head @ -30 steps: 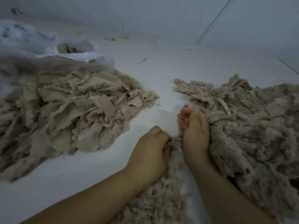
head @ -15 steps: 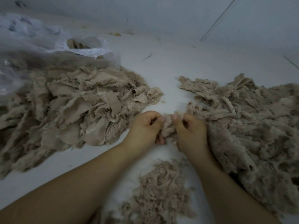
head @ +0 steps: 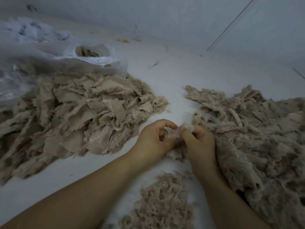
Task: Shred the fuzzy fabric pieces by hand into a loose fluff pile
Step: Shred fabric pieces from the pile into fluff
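Observation:
A small beige fuzzy fabric piece (head: 177, 134) sits between my two hands at the centre of the view. My left hand (head: 153, 139) pinches its left side and my right hand (head: 198, 142) pinches its right side. A loose fluff pile (head: 163, 199) lies on the white floor just below the hands, between my forearms. A big heap of fuzzy fabric (head: 257, 139) spreads to the right, touching my right hand. A second heap of flat torn beige backing pieces (head: 79, 116) lies to the left.
A clear plastic bag (head: 92, 55) holding more beige scraps lies at the back left, behind the left heap. Bare white floor (head: 173, 76) runs between the two heaps. A grey wall (head: 165, 17) closes off the back.
My hands rose from the floor near the fluff pile and came together on one fuzzy piece. The fluff pile below them is now uncovered.

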